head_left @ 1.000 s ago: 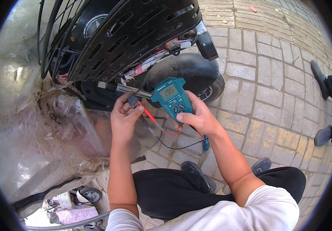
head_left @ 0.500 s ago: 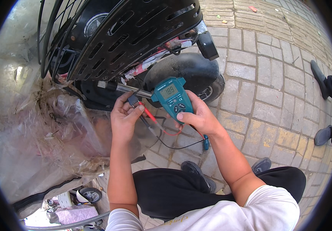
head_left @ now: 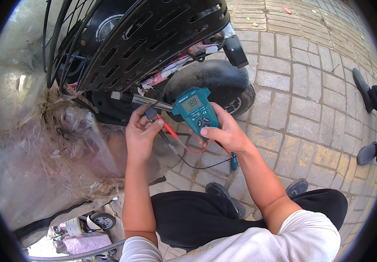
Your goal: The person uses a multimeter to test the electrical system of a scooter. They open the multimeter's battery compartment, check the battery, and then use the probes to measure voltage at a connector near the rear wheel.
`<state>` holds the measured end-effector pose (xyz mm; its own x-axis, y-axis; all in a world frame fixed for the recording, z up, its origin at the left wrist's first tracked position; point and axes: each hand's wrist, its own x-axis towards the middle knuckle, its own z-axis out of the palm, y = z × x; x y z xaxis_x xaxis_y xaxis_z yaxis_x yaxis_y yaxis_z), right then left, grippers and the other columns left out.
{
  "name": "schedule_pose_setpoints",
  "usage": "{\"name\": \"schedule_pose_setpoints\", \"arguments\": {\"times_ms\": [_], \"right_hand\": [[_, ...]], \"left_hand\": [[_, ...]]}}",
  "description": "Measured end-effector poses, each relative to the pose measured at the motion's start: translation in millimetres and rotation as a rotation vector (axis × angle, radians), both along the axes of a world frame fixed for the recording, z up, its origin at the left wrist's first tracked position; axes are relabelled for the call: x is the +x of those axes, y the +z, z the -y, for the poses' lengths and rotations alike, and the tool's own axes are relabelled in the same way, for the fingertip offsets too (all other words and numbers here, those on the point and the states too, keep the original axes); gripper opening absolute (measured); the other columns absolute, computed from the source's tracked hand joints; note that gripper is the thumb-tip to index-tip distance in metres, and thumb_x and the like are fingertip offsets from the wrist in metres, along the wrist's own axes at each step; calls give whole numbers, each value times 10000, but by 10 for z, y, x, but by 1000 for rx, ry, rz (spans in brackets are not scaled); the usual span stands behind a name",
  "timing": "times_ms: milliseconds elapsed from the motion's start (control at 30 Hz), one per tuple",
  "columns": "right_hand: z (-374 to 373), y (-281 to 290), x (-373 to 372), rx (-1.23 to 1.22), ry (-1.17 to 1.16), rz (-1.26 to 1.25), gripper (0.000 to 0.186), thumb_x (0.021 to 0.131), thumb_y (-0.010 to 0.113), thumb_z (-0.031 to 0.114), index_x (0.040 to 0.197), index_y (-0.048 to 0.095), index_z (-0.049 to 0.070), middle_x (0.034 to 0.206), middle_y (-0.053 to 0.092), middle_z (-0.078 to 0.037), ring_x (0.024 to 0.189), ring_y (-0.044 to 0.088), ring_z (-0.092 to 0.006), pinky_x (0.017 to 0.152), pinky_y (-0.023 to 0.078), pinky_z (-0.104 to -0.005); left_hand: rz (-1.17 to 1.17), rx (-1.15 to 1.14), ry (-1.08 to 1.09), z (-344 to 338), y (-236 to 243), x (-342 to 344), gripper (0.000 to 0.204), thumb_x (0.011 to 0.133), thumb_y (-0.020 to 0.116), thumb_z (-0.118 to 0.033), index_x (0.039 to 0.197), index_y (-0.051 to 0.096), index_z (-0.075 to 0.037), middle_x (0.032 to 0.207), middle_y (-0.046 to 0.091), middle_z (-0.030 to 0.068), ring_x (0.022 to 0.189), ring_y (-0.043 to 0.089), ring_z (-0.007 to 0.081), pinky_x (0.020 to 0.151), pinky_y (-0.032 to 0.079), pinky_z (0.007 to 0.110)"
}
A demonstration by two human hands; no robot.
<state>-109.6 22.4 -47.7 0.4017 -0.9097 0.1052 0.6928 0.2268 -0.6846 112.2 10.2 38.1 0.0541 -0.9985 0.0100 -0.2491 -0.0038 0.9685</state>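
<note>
My right hand (head_left: 224, 132) grips a teal handheld multimeter (head_left: 196, 112), the thumb lying on its lower buttons and the small display lit with digits. Pinched in my left hand (head_left: 142, 131) is a small dark plug connector (head_left: 151, 114), with a cable leading up toward the vehicle. A red test probe (head_left: 170, 130) and a black test probe (head_left: 164, 137) reach up to that connector, their tips hidden at my fingers. Red and black leads loop from the probes toward the meter. Below my right wrist hangs a teal piece (head_left: 234, 162) on the leads.
A black slotted metal rack (head_left: 153, 39) of a vehicle stands ahead, above a wheel with a black fender (head_left: 208, 81). Dusty clear plastic sheeting (head_left: 57, 148) covers the left side. At the right, a person's dark shoes (head_left: 365, 155) stand on the brick pavement (head_left: 280, 102).
</note>
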Motion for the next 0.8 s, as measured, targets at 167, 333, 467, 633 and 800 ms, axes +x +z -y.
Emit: {"name": "schedule_pose_setpoints", "arguments": {"times_ms": [167, 333, 467, 633, 800], "right_hand": [[3, -14, 16, -4, 5, 7, 577, 794, 647, 97, 1308, 406, -8, 976, 657, -159, 685, 620, -168, 627, 522, -305], [2, -11, 15, -3, 10, -4, 577, 793, 649, 103, 1304, 407, -11, 976, 659, -160, 687, 623, -168, 628, 522, -305], [-8, 3, 7, 4, 5, -3, 588, 792, 651, 106, 1311, 402, -12, 980, 663, -163, 691, 628, -169, 627, 523, -304], [-13, 13, 5, 7, -2, -29, 607, 793, 654, 110, 1326, 392, -13, 990, 665, -168, 694, 631, -168, 628, 526, -302], [-18, 15, 7, -2, -7, -12, 611, 795, 662, 117, 1328, 391, -12, 991, 666, -168, 693, 630, -166, 627, 527, -299]], "left_hand": [[-15, 5, -3, -10, 7, 1, 566, 818, 711, 27, 1314, 441, 60, 960, 686, 139, 801, 678, 164, 728, 579, 301], [3, 7, 7, -18, 12, -5, 568, 819, 710, 26, 1320, 443, 52, 979, 685, 130, 840, 675, 160, 753, 576, 297], [-14, 14, -1, -27, 19, -5, 571, 818, 711, 24, 1323, 445, 48, 988, 682, 125, 863, 673, 158, 766, 571, 293], [5, 16, -2, -34, 25, 4, 575, 817, 716, 17, 1323, 445, 45, 989, 681, 124, 868, 673, 159, 764, 570, 292], [11, 17, 0, -41, 29, 2, 581, 815, 723, 12, 1323, 443, 48, 991, 680, 124, 873, 672, 160, 771, 570, 292]]}}
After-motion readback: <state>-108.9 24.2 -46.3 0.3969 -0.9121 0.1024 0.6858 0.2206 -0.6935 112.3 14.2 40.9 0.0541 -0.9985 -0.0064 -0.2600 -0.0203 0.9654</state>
